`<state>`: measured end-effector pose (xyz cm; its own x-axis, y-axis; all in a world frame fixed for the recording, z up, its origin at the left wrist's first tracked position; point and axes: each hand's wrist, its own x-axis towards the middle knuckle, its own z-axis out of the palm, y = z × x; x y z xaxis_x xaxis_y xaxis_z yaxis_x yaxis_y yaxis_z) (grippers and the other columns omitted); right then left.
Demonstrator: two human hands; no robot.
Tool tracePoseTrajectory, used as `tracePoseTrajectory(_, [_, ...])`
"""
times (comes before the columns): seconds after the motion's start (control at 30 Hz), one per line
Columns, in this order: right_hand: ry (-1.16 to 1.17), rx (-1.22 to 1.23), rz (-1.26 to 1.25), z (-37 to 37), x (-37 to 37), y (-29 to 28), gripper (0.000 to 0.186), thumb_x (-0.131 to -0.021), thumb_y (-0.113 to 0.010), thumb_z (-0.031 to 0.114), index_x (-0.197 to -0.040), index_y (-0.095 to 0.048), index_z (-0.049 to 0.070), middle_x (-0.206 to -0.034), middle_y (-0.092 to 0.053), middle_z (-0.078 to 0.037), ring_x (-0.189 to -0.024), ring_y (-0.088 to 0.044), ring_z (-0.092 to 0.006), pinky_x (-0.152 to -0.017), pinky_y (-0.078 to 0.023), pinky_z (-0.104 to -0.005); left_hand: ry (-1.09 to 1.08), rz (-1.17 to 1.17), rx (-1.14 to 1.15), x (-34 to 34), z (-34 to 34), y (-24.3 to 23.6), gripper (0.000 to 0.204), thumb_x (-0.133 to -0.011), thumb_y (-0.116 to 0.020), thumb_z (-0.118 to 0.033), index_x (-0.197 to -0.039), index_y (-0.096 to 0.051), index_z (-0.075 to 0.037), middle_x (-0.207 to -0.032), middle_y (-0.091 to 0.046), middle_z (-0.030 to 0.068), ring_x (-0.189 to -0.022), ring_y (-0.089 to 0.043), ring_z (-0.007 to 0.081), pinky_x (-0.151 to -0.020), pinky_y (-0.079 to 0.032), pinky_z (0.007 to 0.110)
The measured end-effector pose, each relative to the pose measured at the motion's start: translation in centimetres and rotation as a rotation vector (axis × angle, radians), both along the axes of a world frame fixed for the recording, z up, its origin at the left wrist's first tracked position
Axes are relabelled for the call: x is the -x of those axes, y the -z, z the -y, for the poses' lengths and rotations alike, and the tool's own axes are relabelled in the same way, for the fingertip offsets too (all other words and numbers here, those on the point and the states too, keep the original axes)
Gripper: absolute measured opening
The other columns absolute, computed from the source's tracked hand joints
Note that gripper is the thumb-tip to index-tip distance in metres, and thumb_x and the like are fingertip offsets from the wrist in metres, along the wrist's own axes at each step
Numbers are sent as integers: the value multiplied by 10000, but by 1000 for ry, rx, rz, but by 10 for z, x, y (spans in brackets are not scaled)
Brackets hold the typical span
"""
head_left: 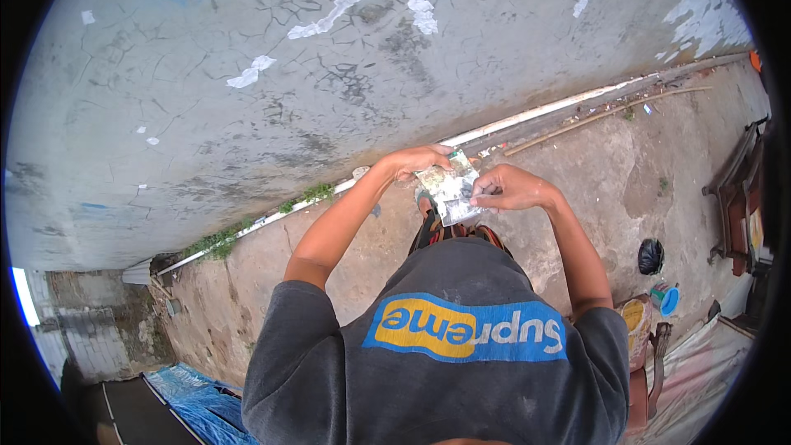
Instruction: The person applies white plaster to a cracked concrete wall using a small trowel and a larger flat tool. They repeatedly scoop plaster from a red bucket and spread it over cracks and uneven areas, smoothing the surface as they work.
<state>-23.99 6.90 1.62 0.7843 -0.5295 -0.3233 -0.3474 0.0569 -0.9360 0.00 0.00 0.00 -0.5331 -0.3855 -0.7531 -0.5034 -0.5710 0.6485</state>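
Both of my arms reach out in front of my dark grey shirt. My left hand (418, 161) and my right hand (508, 189) hold a small crumpled pale sheet (449, 189) with greenish print between them. The left hand grips its upper left edge, and the right hand's fingers pinch its right side. My feet in striped sandals show just below the sheet, on the dirt ground.
A cracked grey wall (288, 74) rises ahead, with a white pipe (527, 115) along its base and a long stick (610, 114) beside it. A black bag (651, 255), a blue tub (669, 301), a yellow sack (634, 317) and wooden furniture (737, 198) are at right. A blue tarp (202, 404) lies lower left.
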Motion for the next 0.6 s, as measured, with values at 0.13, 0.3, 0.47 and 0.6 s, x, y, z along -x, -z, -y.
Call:
tracePoseTrajectory(0.13, [313,-133,348,-10,-9,-19,246,-966,-556,237,-1015,-618,4,-742,-603,-29,-641,-586,-95,-587,-485,-247,-257,-141,142,-16,-15,33,411,-902,-525,-104,-1294,-470,8,-1188,-591,123,-1056,-576,160,-857,-491,264])
tracePoseTrajectory(0.3, [836,-336,519,-18,1,39,306,-979,-513,175,-1247,-520,28,-867,-613,-53,-681,-597,-109,-590,-506,-254,-700,-52,72,-71,-71,66,447,-934,-536,-170,-1340,-388,-56,-1202,-576,90,-1040,-609,192,-860,-519,378])
tracePoseTrajectory(0.47, [866,-494,613,-46,9,64,473,-977,-504,191,-1412,-383,49,-944,-597,-65,-716,-584,-106,-552,-488,-248,-1138,-165,173,-115,-130,59,475,-946,-556,-229,-1357,-368,-81,-1229,-569,82,-1081,-600,207,-849,-521,375])
tracePoseTrajectory(0.6, [819,-567,622,-35,-19,60,483,-986,-470,218,-1434,-364,73,-896,-578,-49,-684,-541,-97,-549,-464,-238,-1282,-107,426,-151,-134,15,446,-948,-561,-233,-1336,-414,-71,-1207,-585,62,-1092,-587,185,-878,-497,354])
